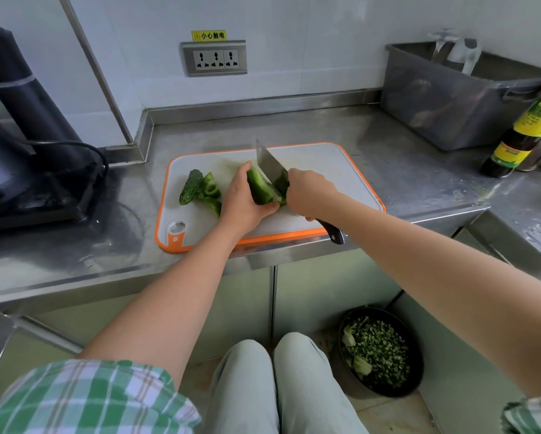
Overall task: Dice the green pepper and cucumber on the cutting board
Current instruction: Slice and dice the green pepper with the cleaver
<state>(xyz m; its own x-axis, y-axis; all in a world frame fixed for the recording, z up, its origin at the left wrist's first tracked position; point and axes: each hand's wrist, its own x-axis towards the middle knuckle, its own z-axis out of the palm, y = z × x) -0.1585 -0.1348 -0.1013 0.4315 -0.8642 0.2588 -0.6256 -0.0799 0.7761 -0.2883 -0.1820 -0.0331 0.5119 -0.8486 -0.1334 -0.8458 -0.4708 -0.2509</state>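
A white cutting board (331, 170) with an orange rim lies on the steel counter. My left hand (245, 200) grips a green pepper piece (260, 188) at the board's middle. My right hand (311, 192) holds a cleaver (270, 164) by its black handle, the blade tilted against the pepper piece's right side. A bumpy dark green cucumber piece (190, 186) lies at the board's left, with several cut pepper pieces (212, 192) beside it.
A black appliance (28, 158) with a cable stands on the left. A grey bin (460, 95) and a dark sauce bottle (524, 133) stand at the right. On the floor sits a dark bowl (385, 352) of chopped greens. A wall socket (214, 59) is behind.
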